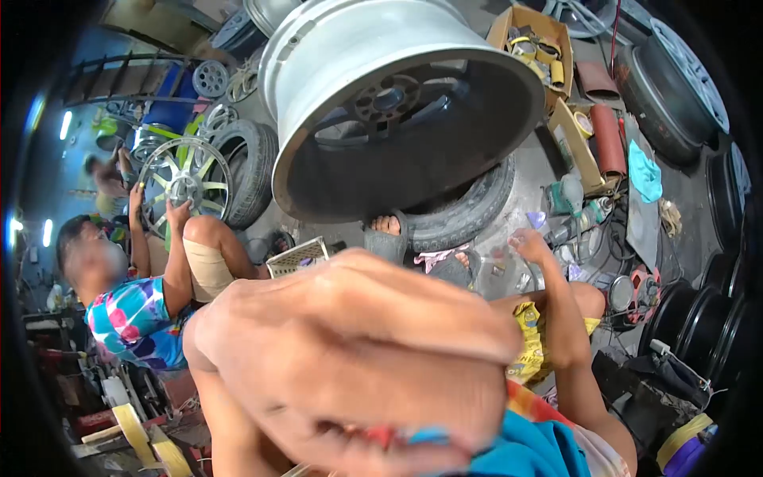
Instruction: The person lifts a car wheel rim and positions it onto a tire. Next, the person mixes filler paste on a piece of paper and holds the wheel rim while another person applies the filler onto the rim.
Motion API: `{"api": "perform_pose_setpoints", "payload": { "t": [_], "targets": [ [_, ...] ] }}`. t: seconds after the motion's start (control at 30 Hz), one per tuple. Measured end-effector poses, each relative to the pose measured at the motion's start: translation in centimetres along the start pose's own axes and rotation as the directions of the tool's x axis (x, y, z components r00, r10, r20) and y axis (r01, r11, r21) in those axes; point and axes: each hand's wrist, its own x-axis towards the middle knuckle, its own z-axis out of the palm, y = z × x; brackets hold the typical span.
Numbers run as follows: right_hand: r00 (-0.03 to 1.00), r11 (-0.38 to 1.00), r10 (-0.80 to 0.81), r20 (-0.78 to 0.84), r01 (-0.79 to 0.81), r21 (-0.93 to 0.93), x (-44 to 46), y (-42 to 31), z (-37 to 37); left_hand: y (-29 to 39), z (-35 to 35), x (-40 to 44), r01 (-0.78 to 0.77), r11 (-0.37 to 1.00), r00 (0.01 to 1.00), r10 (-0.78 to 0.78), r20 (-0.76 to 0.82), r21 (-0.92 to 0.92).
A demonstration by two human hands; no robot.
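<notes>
My left hand is very large and blurred close to the camera, its fingers pressed together and pointing right; what it holds, if anything, is hidden. Farther right, my right hand hangs above the floor near my knee, fingers loosely apart, with nothing seen in it. A big silver wheel rim fills the upper middle, tilted with its dark hollow side facing me. It rests over a black tire by my sandalled feet.
A seated co-worker at left holds a spoked wheel. Cardboard boxes of rolls, a green power tool, cables and a teal cloth lie at right. More rims stand at the right edge.
</notes>
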Motion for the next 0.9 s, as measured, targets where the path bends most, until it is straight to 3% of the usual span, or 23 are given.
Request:
{"api": "perform_pose_setpoints", "payload": {
  "t": [0.07,0.13,0.27,0.37,0.43,0.47,0.53,0.7,0.9],
  "targets": [
    [1.000,1.000,-0.017,-0.013,0.017,-0.012,0.1,-0.1,0.0,0.7,-1.2,1.1,0.088,0.963,0.970,-0.141,0.199,0.255],
    [0.999,0.999,-0.028,-0.022,0.028,-0.017,0.2,-0.1,0.2,0.8,-1.2,0.8,0.085,0.937,0.969,-0.156,0.191,0.338],
    [0.998,0.998,-0.042,-0.049,0.040,-0.040,0.4,0.4,0.5,2.2,-1.2,1.2,0.145,0.929,0.970,-0.201,0.135,0.340],
    [0.999,0.999,0.049,0.001,-0.049,-0.003,0.0,-1.3,-0.2,2.1,-1.6,0.6,0.149,0.909,0.946,-0.246,0.213,0.389],
    [0.999,0.999,0.042,0.024,-0.042,0.020,-0.1,-1.8,-0.5,2.1,-1.5,0.2,0.237,0.859,0.840,-0.416,0.348,0.454],
    [0.999,0.999,0.035,0.020,-0.035,0.017,-0.1,-2.0,-0.5,1.9,-1.4,0.1,0.233,0.857,0.843,-0.414,0.344,0.460],
    [0.998,0.998,0.059,0.010,-0.060,0.019,0.1,-1.7,-0.2,1.5,-1.2,-0.1,0.238,0.787,0.757,-0.517,0.399,0.568],
    [0.999,1.000,0.013,-0.036,-0.013,0.020,0.1,-1.2,0.0,0.4,-1.6,-0.4,0.218,0.690,0.733,-0.583,0.351,0.690],
    [0.998,0.998,0.056,0.006,-0.056,-0.001,0.4,-0.8,0.0,0.4,-1.1,-0.1,0.190,0.731,0.775,-0.522,0.358,0.655]
  ]
}}
